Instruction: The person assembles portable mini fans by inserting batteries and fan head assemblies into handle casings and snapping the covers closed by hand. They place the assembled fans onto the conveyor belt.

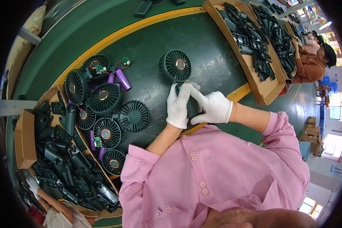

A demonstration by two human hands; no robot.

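Observation:
A dark handheld fan [176,65] with a round slatted grille and a copper-coloured ring at its centre is in front of me, its head turned away from my body. My left hand [178,106], in a white glove, is closed around the fan's neck just below the head. My right hand [213,108], also gloved, curves in from the right, its fingertips meeting the left fingers at the neck and its thumb lower down. Most of the handle is hidden by the gloves. To the left lie several similar fan heads [104,98], some with purple cylindrical cells [123,79] and small green circuit boards [126,61] on wires.
At left, a cardboard box [25,140] holds dark plastic housings [70,163]. More cardboard trays [268,97] of dark parts stand at the far right. A yellow strip [121,34] edges the green table [148,41]. One co-worker [311,64] is at right; another's gloved hand [33,185] is lower left.

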